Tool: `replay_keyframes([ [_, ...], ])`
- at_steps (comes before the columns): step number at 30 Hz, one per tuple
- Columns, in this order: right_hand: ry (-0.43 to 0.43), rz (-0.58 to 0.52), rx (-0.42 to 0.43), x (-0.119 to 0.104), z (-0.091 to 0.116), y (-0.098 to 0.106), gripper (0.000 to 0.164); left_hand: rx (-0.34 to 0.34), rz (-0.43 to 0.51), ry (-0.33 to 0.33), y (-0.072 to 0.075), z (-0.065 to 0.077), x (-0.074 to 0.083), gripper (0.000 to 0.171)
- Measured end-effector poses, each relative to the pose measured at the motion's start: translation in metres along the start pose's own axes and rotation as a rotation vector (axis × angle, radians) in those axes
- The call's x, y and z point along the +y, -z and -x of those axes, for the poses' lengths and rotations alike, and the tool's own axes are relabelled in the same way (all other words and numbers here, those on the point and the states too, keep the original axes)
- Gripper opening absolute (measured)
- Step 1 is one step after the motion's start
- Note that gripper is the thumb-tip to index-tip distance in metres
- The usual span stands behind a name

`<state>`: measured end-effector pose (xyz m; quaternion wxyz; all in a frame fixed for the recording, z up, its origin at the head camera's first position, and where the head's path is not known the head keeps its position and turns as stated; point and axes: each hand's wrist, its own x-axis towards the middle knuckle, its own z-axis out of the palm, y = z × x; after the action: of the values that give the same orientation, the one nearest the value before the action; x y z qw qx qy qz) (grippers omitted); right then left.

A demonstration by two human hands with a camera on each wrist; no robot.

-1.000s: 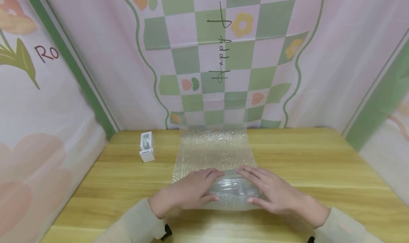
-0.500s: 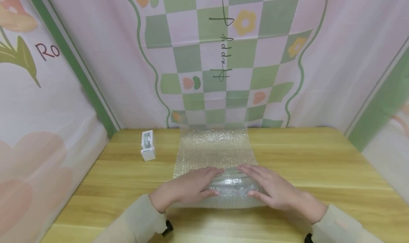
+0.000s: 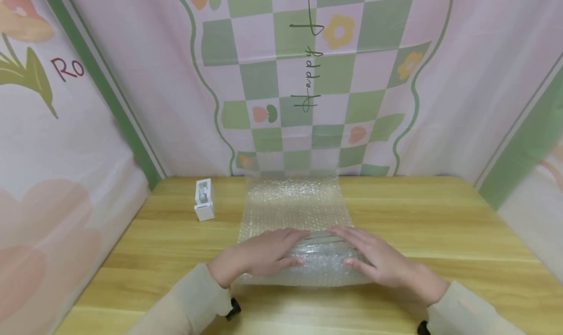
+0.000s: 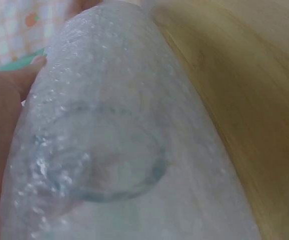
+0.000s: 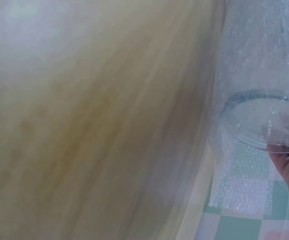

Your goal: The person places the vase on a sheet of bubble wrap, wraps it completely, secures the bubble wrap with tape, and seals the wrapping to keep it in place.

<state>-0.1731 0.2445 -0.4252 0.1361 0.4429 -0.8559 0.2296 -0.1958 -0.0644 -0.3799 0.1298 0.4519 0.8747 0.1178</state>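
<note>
A clear, cylinder-shaped glass vessel [image 3: 323, 259] lies on its side, wrapped in bubble wrap. One round glass end [image 5: 264, 120] shows in the right wrist view; a greenish ring [image 4: 104, 195] shows through the wrap in the left wrist view. My left hand [image 3: 268, 254] holds the roll's left end, fingers over the top and thumb on the near side. At the other end my right hand [image 3: 380, 259] grips it the same way. Beyond the roll, a flat strip of bubble wrap [image 3: 294, 203] runs to the table's back edge.
On the wooden table [image 3: 440, 217], a small white box [image 3: 204, 200] with a clear insert stands at the back left. A checkered cloth [image 3: 299, 80] hangs behind the table, and the strip's far end reaches it. Printed cloth also hangs on both sides.
The roll and both hands have edged slightly forward, away from the person. The grip looks the same, and the white box stays put.
</note>
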Motion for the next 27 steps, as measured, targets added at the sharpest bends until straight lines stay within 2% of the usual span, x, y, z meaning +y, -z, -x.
replay_keyframes([
  [13,0.011,-0.074,0.007,-0.0004,-0.0025,-0.0006,0.063,-0.027,0.107,-0.004,-0.0006,0.0015,-0.0056,0.068],
  [23,-0.016,-0.154,0.003,0.0038,0.0000,-0.0042,0.053,-0.048,0.167,-0.007,0.0027,0.0000,-0.0069,0.070],
  [27,-0.022,-0.161,-0.001,0.0037,-0.0022,-0.0033,0.054,-0.050,0.199,0.001,0.0033,0.0004,-0.0080,0.069],
])
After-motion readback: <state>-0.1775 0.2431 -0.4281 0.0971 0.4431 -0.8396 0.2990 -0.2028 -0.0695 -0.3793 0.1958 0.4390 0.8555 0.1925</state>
